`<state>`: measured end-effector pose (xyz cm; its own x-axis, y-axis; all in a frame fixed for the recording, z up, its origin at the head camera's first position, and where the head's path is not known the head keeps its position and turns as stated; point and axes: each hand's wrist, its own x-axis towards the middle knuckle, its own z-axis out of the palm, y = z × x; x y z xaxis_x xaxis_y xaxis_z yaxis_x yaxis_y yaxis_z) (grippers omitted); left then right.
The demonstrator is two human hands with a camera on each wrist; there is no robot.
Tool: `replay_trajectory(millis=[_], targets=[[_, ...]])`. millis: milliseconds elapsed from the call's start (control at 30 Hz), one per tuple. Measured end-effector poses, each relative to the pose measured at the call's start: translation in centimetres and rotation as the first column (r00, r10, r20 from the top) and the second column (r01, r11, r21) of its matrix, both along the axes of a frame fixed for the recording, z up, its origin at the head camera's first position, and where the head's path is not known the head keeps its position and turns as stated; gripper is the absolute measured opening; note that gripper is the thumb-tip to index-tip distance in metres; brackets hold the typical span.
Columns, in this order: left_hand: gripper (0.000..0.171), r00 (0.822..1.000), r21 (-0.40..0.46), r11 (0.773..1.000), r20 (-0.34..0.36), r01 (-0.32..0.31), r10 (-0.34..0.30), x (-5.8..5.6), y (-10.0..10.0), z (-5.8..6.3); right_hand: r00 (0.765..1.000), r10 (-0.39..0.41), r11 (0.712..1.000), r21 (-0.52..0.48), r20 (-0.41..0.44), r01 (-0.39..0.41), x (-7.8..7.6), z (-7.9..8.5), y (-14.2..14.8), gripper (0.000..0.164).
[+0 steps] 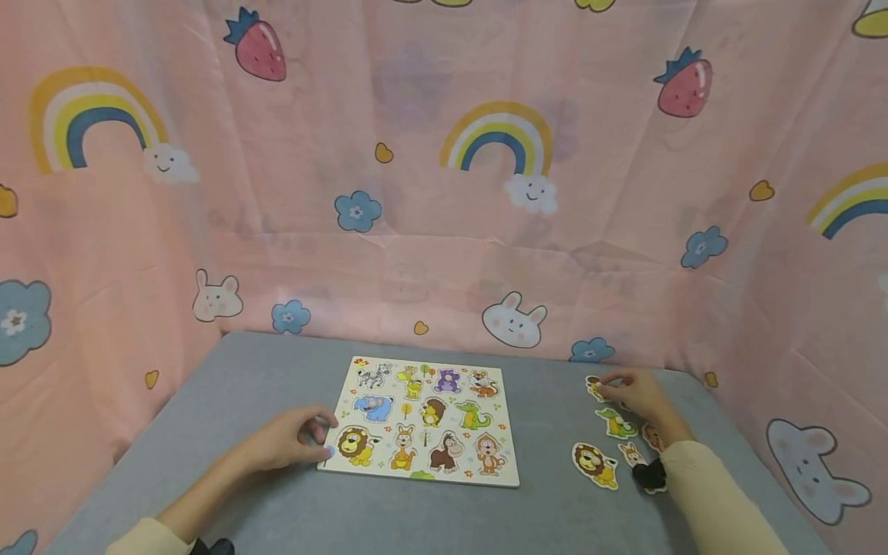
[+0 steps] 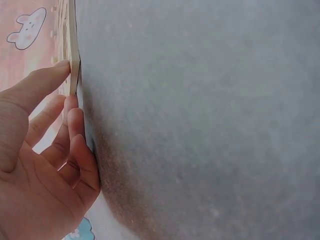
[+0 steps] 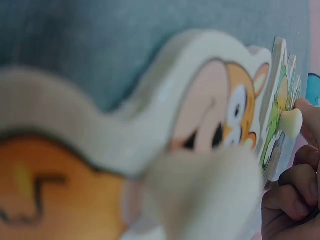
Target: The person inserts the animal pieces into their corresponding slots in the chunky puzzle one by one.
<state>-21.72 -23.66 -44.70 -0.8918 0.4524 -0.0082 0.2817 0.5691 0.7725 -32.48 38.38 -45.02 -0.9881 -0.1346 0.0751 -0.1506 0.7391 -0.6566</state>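
A cream puzzle board [image 1: 397, 474] printed with animals lies on the grey table. At its lower left corner, my left hand [image 1: 294, 441] grips the edge. The left wrist view shows the thumb against the printed side of the board [image 2: 74, 50] and the other fingers bent at its end. Among loose animal pieces on the right, my right hand [image 1: 641, 393] pinches a yellow-and-brown puzzle piece [image 1: 593, 388] at the far end of the group; its fingertips partly cover it. Nearer lie a crocodile piece [image 1: 615, 423], a lion piece [image 1: 594, 465] and a kangaroo piece [image 1: 631, 453].
A brown piece [image 1: 652, 436] lies beside the right wrist, partly covered by it. Another piece is mostly hidden under the black wrist camera [image 1: 649, 475]. White knobs [image 3: 291, 123] stand up from the pieces. A pink patterned curtain [image 1: 430, 277] surrounds the table [image 1: 541, 509].
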Motion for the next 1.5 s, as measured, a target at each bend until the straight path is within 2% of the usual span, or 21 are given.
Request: replay_trajectory(millis=[267,600,800,1033,1133,1500], targets=[[0.039,1.0,0.002,1.0,0.002,-0.006,0.006,-0.1,0.0,-0.2,0.999,-0.012,1.0,0.004,-0.052,0.012,0.0,-0.1,-0.5,0.023],[0.039,1.0,0.025,1.0,0.009,-0.004,0.004,0.1,0.1,0.0,0.998,-0.026,0.999,0.032,-0.062,0.028,0.1,0.2,-1.2,0.025],[0.038,1.0,0.018,1.0,0.012,-0.003,0.003,0.1,0.1,0.0,0.996,0.006,1.0,-0.005,-0.089,-0.007,0.5,0.6,-1.8,0.025],[0.037,1.0,0.007,1.0,0.006,-0.004,0.004,0.1,0.1,0.0,1.0,0.009,0.998,-0.059,-0.026,-0.011,1.1,1.2,-2.9,0.029],[0.037,1.0,0.003,1.0,0.0,-0.004,0.004,0.0,0.1,-0.1,0.999,0.024,0.997,-0.074,-0.025,-0.026,1.2,1.3,-3.5,0.029],[0.038,1.0,0.008,1.0,-0.001,0.003,-0.003,0.1,0.1,-0.2,0.992,0.093,0.982,-0.155,-0.082,-0.105,2.0,1.4,-6.1,0.021]])
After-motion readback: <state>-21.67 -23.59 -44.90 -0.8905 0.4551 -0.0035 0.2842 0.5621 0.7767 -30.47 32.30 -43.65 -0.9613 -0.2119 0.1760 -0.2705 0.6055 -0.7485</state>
